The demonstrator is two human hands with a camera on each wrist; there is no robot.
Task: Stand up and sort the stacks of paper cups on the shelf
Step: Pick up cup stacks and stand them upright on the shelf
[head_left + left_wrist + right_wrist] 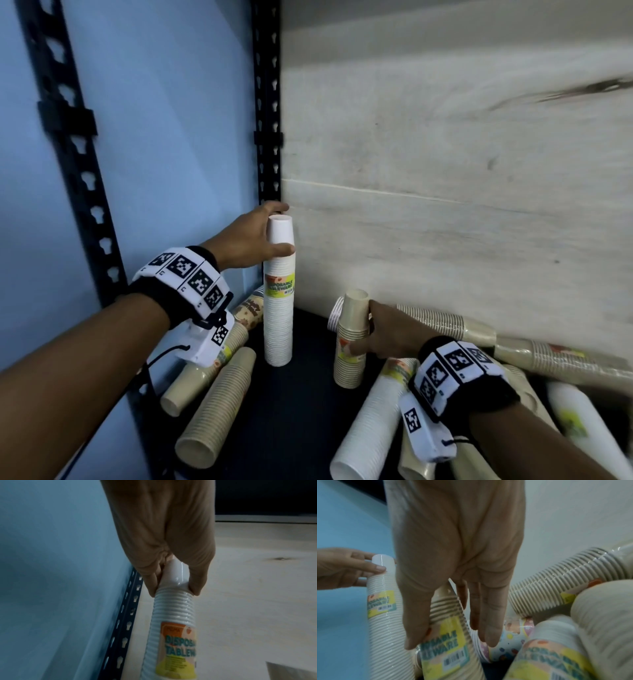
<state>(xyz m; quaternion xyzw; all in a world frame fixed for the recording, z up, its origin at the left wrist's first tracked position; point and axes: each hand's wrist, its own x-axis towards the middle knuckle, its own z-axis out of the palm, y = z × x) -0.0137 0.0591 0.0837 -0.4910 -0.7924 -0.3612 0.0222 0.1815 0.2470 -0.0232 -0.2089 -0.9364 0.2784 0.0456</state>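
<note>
A tall white cup stack (pixel 278 325) (pixel 173 608) (pixel 385 615) stands upright in the back left corner of the dark shelf (pixel 301 411). My left hand (pixel 287 228) (pixel 174 588) grips its top cup between thumb and fingers. To the right, a shorter beige cup stack (pixel 351 363) (pixel 450 649) with a yellow label stands upright. My right hand (pixel 368 334) (pixel 450 641) holds it near the top, thumb in front and fingers behind. The left hand's fingers (pixel 375 568) also show in the right wrist view.
Several wrapped stacks lie on their sides: beige ones (pixel 215 407) front left, a patterned one (pixel 250 308) behind my left wrist, a white one (pixel 370 421) under my right wrist, and beige ones (pixel 445 322) along the wooden back panel (pixel 445 171). A black upright (pixel 267 102) marks the corner.
</note>
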